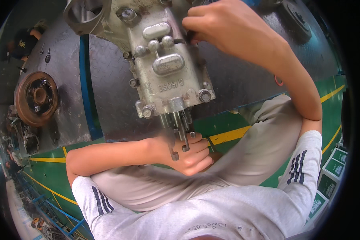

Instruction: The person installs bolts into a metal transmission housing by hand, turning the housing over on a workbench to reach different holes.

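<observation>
A grey cast-metal gearbox housing [168, 80] with corner bolts and raised oval pads lies on the dark metal bench top in front of me. Several steel shift rods [180, 130] with notched ends stick out of its near end. My left hand [194, 156] is curled closed just beyond these rods, which partly cover it; whatever it holds, if anything, is hidden. At the housing's far right side, my right hand [212, 24] has its fingers bent together against the edge. Something dark shows at its fingertips, too small to name.
A rusty round hub or drum [38, 98] lies on the left of the bench top [120, 96]. Another dark disc [294, 20] sits far right, and a red ring [279, 80] nearer. Another person [25, 43] is at the far left. Boxes [326, 180] stand at right.
</observation>
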`<action>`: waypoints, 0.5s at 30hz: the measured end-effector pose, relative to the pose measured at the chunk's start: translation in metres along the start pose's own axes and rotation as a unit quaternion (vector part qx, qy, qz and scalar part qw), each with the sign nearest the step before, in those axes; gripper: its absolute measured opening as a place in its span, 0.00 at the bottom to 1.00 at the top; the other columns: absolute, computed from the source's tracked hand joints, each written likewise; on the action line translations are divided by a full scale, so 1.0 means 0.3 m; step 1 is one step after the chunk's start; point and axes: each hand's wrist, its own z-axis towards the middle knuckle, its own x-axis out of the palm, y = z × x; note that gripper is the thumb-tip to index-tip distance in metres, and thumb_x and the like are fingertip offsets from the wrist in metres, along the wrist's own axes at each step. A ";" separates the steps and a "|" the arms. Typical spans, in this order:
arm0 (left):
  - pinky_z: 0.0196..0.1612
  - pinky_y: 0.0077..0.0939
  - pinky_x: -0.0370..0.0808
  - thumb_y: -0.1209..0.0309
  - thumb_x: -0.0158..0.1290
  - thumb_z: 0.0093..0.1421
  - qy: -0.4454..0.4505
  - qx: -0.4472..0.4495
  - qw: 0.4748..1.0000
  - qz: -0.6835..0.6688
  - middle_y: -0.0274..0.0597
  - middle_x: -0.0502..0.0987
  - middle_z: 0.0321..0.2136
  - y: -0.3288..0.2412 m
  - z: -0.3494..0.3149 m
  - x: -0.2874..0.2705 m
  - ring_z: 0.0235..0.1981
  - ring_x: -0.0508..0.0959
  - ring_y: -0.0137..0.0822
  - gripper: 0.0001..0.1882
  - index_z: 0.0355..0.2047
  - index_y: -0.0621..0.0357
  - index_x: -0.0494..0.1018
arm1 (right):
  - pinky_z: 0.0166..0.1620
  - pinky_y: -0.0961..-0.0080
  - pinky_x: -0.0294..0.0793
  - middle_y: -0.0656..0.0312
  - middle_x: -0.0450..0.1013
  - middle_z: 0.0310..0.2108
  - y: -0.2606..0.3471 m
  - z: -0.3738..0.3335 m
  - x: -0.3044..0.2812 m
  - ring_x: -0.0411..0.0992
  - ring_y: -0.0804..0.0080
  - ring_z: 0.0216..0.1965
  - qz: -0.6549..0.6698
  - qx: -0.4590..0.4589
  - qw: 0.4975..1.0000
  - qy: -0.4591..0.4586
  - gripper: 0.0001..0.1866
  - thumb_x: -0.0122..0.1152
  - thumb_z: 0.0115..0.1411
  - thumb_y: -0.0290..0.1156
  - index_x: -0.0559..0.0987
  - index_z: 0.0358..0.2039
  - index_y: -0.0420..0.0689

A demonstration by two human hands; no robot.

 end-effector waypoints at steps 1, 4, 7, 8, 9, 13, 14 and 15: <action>0.25 0.27 0.59 0.71 0.64 0.62 0.000 0.003 1.000 0.000 0.30 0.59 0.17 0.004 0.002 -0.002 0.19 0.65 0.29 0.22 0.18 0.51 0.62 | 0.39 0.56 0.81 0.53 0.79 0.32 0.007 0.001 -0.012 0.82 0.50 0.37 -0.008 0.043 0.998 0.041 0.08 0.66 0.62 0.30 0.79 0.35 0.40; 0.24 0.27 0.58 0.71 0.65 0.61 0.007 0.006 1.000 -0.012 0.30 0.58 0.17 0.002 0.002 0.001 0.18 0.65 0.29 0.23 0.17 0.51 0.61 | 0.39 0.57 0.81 0.53 0.79 0.32 0.015 -0.017 -0.014 0.83 0.50 0.38 0.022 0.050 0.998 0.039 0.05 0.65 0.62 0.27 0.80 0.35 0.40; 0.23 0.27 0.57 0.70 0.66 0.60 0.007 0.001 1.000 -0.020 0.30 0.58 0.17 -0.001 0.001 0.006 0.18 0.65 0.29 0.24 0.17 0.51 0.61 | 0.39 0.57 0.81 0.53 0.79 0.32 0.013 -0.014 0.006 0.83 0.49 0.38 0.026 0.035 0.999 -0.023 0.06 0.65 0.63 0.27 0.81 0.37 0.39; 0.22 0.27 0.57 0.70 0.66 0.60 0.005 0.002 1.000 -0.016 0.30 0.58 0.17 -0.001 0.002 0.005 0.17 0.65 0.29 0.24 0.17 0.51 0.61 | 0.40 0.57 0.81 0.53 0.79 0.34 0.017 -0.013 0.004 0.83 0.49 0.39 0.023 0.037 0.999 0.001 0.06 0.65 0.62 0.26 0.81 0.38 0.39; 0.22 0.27 0.57 0.70 0.66 0.60 0.006 0.001 1.000 -0.018 0.30 0.58 0.17 -0.006 0.002 0.001 0.17 0.65 0.29 0.24 0.17 0.51 0.61 | 0.40 0.57 0.81 0.52 0.79 0.35 0.021 -0.012 0.002 0.83 0.49 0.41 0.021 0.039 0.999 0.025 0.07 0.66 0.62 0.26 0.80 0.39 0.38; 0.29 0.25 0.66 0.69 0.60 0.52 0.034 -0.009 0.999 -0.004 0.29 0.63 0.16 -0.010 0.005 -0.015 0.20 0.71 0.30 0.12 0.20 0.52 0.66 | 0.41 0.57 0.82 0.51 0.79 0.37 0.015 -0.015 -0.002 0.82 0.49 0.42 0.021 0.053 0.997 0.054 0.08 0.65 0.62 0.24 0.80 0.41 0.38; 0.29 0.25 0.65 0.69 0.60 0.53 0.036 -0.009 0.999 -0.009 0.29 0.63 0.16 -0.008 0.007 -0.014 0.20 0.71 0.29 0.13 0.20 0.52 0.66 | 0.41 0.57 0.82 0.51 0.79 0.37 0.015 -0.017 -0.006 0.82 0.49 0.42 0.026 0.043 0.999 0.020 0.08 0.65 0.62 0.25 0.80 0.41 0.38; 0.29 0.25 0.65 0.69 0.60 0.53 0.037 -0.010 0.999 -0.009 0.29 0.63 0.16 -0.008 0.007 -0.010 0.20 0.71 0.29 0.13 0.20 0.52 0.66 | 0.42 0.57 0.82 0.50 0.80 0.38 0.018 -0.015 -0.006 0.82 0.49 0.42 0.032 0.031 0.999 -0.015 0.08 0.65 0.62 0.25 0.80 0.40 0.38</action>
